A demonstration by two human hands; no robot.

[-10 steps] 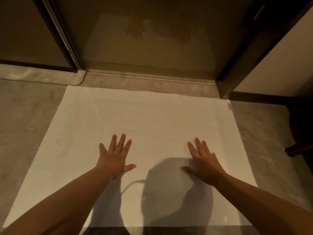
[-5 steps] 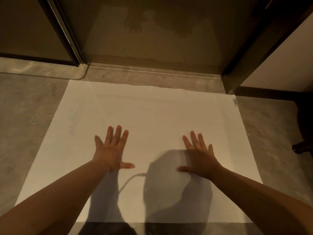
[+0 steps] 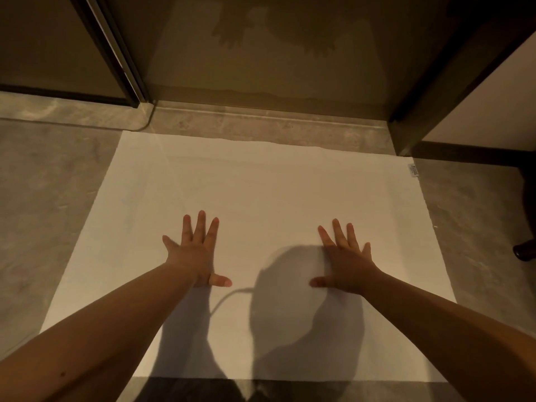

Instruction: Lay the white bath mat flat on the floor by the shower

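White bath mat (image 3: 261, 192), spread flat on grey stone-look floor (image 3: 52, 192), far edge just short of the shower threshold (image 3: 261, 120); small label (image 3: 413, 170) at its far right corner. Left hand (image 3: 193, 253) and right hand (image 3: 345, 261) lie palm-down on the mat, well apart, fingers splayed, gripping nothing.

The scene is lit dimly and warmly, seemingly from behind and above. Soft-edged shadows are thrown forward over the white bath mat (image 3: 261, 192), darkest beneath the right hand (image 3: 345, 265). A faint reflection is carried by the shower glass (image 3: 275, 47). Straight lines are bowed at the edges by the wide lens. The corners are left murky.
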